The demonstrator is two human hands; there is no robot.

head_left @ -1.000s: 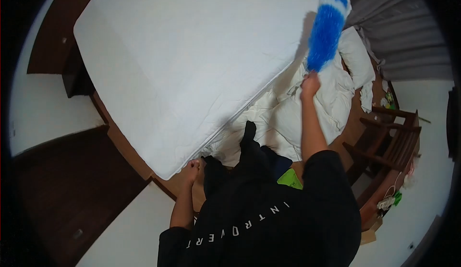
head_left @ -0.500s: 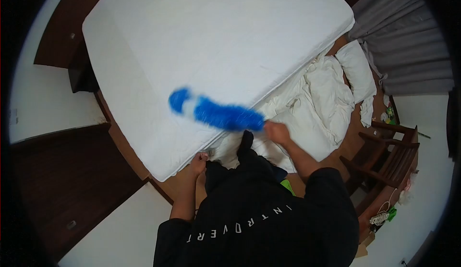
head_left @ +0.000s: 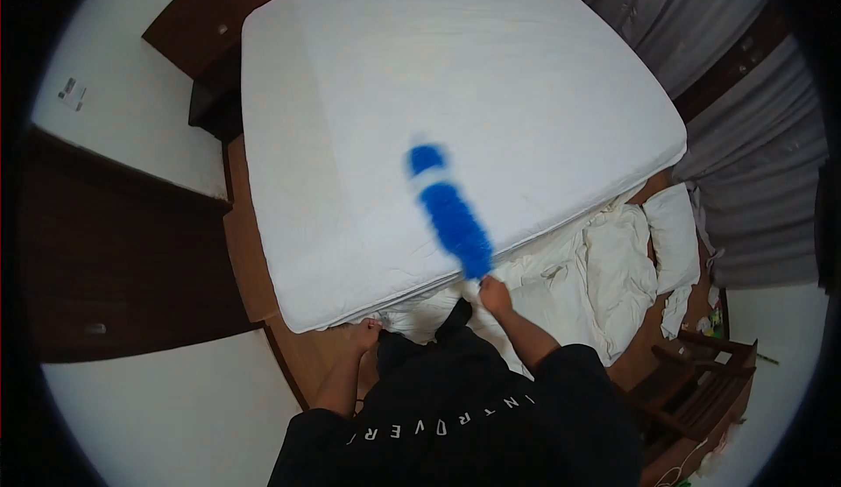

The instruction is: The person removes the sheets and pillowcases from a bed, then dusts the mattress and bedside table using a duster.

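Note:
My right hand (head_left: 496,296) is closed round the handle end of a fluffy blue duster (head_left: 454,220) with a white band near its tip. The duster points up and to the left over the white mattress (head_left: 385,93), a little blurred; whether it touches the surface I cannot tell. Beside the mattress's near edge is my left hand (head_left: 368,335), its fingers curled. Whether anything is in those fingers is too small to make out.
White bedding (head_left: 561,303) lies heaped on the floor along the mattress, with a pillow (head_left: 673,237) beyond it. A wooden chair (head_left: 692,386) stands at the lower right. Grey curtains (head_left: 762,172) hang at the right, and a dark door (head_left: 123,259) is at the left.
The duster has swung from the far right across to the left, low over the mattress, and now points farther up the mattress. The view has shifted; my left hand remains near the mattress edge.

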